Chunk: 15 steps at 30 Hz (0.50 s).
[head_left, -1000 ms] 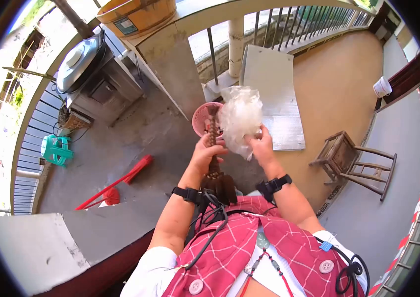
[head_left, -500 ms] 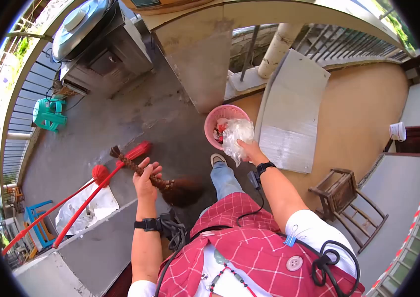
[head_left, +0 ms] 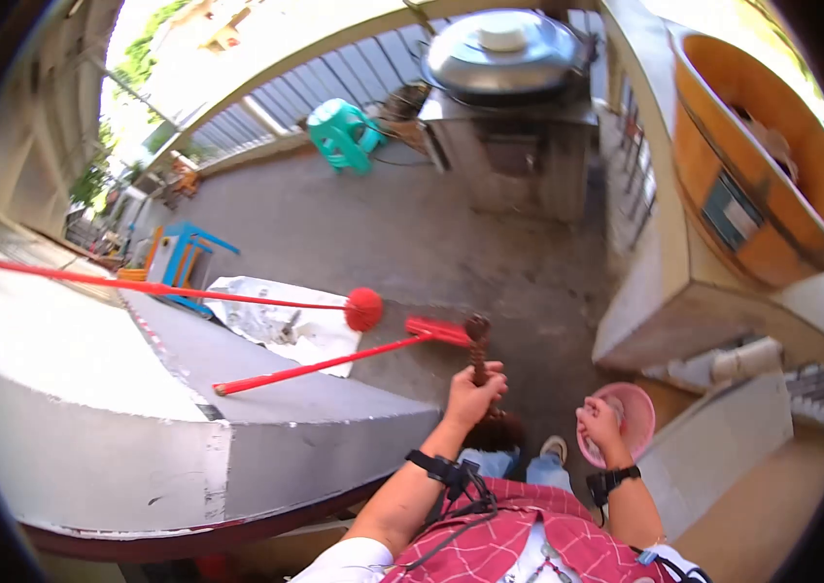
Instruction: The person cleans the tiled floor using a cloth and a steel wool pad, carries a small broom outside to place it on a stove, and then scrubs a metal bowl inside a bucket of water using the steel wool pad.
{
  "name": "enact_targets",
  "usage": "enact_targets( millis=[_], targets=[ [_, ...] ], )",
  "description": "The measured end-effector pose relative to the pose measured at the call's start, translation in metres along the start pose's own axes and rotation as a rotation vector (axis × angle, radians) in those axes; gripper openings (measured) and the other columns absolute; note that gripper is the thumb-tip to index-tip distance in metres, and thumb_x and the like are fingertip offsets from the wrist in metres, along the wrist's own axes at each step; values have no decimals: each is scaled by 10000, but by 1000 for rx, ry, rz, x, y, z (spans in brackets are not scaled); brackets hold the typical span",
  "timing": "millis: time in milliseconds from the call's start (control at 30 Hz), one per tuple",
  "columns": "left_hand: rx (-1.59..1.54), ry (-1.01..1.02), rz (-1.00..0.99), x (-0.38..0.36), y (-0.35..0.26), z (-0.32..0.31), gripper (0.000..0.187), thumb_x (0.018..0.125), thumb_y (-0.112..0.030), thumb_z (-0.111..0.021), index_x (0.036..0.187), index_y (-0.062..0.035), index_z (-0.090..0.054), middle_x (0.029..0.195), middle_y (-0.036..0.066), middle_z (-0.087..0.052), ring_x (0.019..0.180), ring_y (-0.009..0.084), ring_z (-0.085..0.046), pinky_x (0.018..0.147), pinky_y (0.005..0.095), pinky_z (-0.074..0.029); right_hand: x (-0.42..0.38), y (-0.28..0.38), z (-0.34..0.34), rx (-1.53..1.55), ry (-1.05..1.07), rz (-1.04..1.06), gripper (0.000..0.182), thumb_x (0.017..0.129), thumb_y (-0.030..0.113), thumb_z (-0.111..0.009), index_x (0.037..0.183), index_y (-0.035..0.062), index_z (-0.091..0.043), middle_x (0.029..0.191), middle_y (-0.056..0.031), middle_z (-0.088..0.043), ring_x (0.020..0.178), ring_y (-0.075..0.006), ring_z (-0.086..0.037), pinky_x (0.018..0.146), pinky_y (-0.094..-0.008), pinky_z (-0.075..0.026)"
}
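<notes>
My left hand (head_left: 475, 396) is closed around the braided brown handle of a hand broom (head_left: 477, 342). The dark bristles hang below that hand and are partly hidden by it. My right hand (head_left: 600, 426) is over the near side of a pink waste basket (head_left: 641, 442), its fingers curled. Whether anything is in them I cannot make out; the hand covers part of the basket's inside. Just beyond the hand broom lies the red head of a long-handled tool (head_left: 439, 330). A second red pole ends in a round red head (head_left: 363, 309).
A metal stove with a domed lid (head_left: 504, 58) stands at the back, a green stool (head_left: 342, 136) beside it. A large orange tub (head_left: 772, 155) rests on the right ledge. A grey-white counter (head_left: 315, 452) edges my left; a pale board (head_left: 723, 447) leans beyond the basket.
My view has swung left. The right hand held a crumpled clear plastic bag at the basket's rim; that bag no longer shows in it. The hand broom stays in my left hand.
</notes>
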<state>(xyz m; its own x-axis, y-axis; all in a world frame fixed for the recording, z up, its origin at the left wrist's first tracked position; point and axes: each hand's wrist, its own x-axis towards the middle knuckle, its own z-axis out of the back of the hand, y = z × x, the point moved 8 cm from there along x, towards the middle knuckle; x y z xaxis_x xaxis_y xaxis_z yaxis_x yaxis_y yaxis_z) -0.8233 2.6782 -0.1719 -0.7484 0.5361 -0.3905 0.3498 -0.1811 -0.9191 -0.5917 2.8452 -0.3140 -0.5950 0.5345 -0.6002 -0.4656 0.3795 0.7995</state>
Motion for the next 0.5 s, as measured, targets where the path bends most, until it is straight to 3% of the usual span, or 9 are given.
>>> enact_targets(
  millis=[133, 233, 300, 333, 400, 467, 500],
  targets=[
    [85, 64, -210, 33, -33, 23, 236, 808, -75, -634, 1033, -2, -619, 768, -5, -631, 679, 74, -572, 615, 237, -466, -13, 171, -96, 11, 251, 211, 485, 800, 93, -644, 1234, -35, -468, 708, -16, -573, 565, -75, -552, 481, -203, -442],
    [265, -12, -362, 60, -87, 54, 194, 786, -88, -629, 969, -22, -627, 718, 34, -621, 646, 111, -562, 629, 271, -457, -21, 275, -164, 11, 420, 426, 523, 789, 73, -653, 1259, -27, -446, 732, -18, -576, 592, -64, -541, 512, -202, -443],
    [582, 128, -340, 64, -97, 58, 227, 774, -115, -674, 986, -41, -641, 786, 64, -626, 707, 116, -601, 652, 281, -472, -27, 306, -195, -21, 513, 468, 552, 775, 58, -666, 1269, -18, -433, 781, -26, -594, 632, -66, -550, 561, -218, -460],
    [574, 122, -338, 65, -103, 72, 227, 774, -115, -674, 986, -41, -641, 786, 64, -626, 707, 116, -601, 652, 281, -472, -24, 318, -214, -30, 517, 466, 552, 775, 58, -666, 1269, -18, -433, 781, -26, -594, 632, -66, -550, 561, -218, -460],
    [594, 52, -623, 65, -135, 83, 120, 743, -101, -640, 845, -45, -609, 801, 156, -598, 747, 295, -607, 667, 348, -475, -24, 343, -245, 34, 589, 631, 508, 785, 74, -669, 1240, -15, -461, 824, -24, -611, 704, -68, -571, 611, -218, -470],
    [613, 84, -558, 75, -142, 100, 149, 746, -101, -646, 887, -55, -628, 851, 145, -619, 816, 318, -610, 692, 371, -485, -19, 355, -262, -23, 568, 596, 416, 800, 105, -681, 1166, -16, -526, 856, -20, -619, 764, -62, -573, 653, -212, -464],
    [605, 65, -640, 71, -155, 105, 198, 743, -91, -654, 941, -74, -647, 866, 132, -630, 826, 308, -617, 710, 368, -493, -21, 360, -267, -66, 546, 501, 311, 815, 129, -682, 1069, -23, -586, 842, -3, -615, 755, -48, -553, 658, -205, -455]
  ],
)
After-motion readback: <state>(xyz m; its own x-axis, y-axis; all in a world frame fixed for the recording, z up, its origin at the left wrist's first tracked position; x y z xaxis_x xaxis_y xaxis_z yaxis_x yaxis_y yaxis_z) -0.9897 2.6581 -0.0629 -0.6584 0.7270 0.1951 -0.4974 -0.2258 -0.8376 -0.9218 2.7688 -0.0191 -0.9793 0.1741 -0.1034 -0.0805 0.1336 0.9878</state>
